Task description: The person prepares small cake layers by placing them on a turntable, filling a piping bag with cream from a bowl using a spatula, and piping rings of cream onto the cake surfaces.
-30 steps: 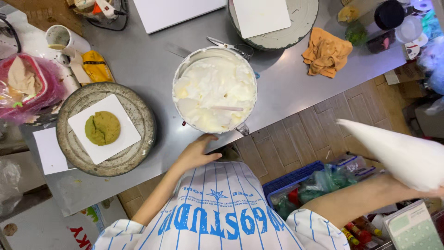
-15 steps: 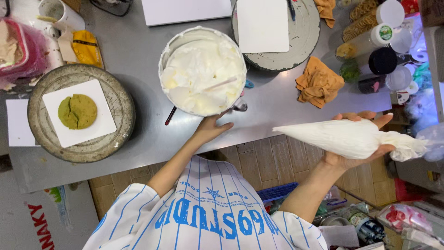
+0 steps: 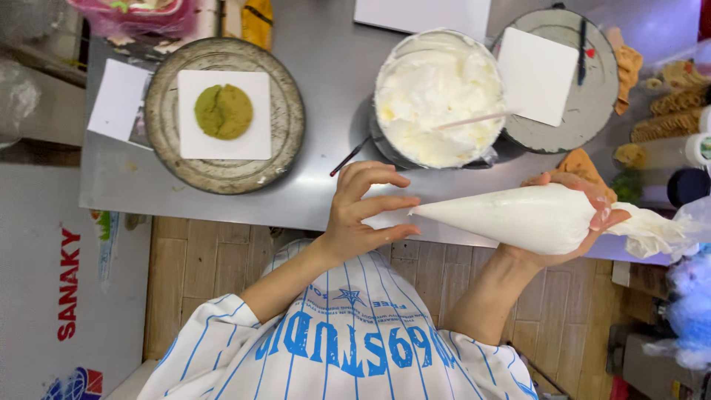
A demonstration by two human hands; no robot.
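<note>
I see the piping bag (image 3: 518, 215) lying almost level in the air just in front of the table (image 3: 326, 89) edge, below the cream bowl (image 3: 378, 111). Its point faces left and its twisted tail trails right.

My right hand (image 3: 596, 207) is closed around the fat end, with the palm underneath and the fingers wrapped over the top. My left hand (image 3: 363, 215) is half open, fingers curled, and its fingertips meet the bag's narrow tip. I cannot tell whether it pinches the tip or only steadies it.

I judge the bag soft and full, fairly heavy for its size, and its skin is probably slick. Squeezing it anywhere would push filling toward the tip or back out of the tail. The safest hold is where the right hand already has it, at the wide end just ahead of the twist, with only a light touch at the tip.

Half a second ago the left hand lay flat at the table edge under the bowl and the bag hung off to the right, held by the right hand alone. Since then the bag has come in toward the middle and the left hand has lifted to meet its tip. The green cookie (image 3: 224, 111) on its white card sits as before.
</note>
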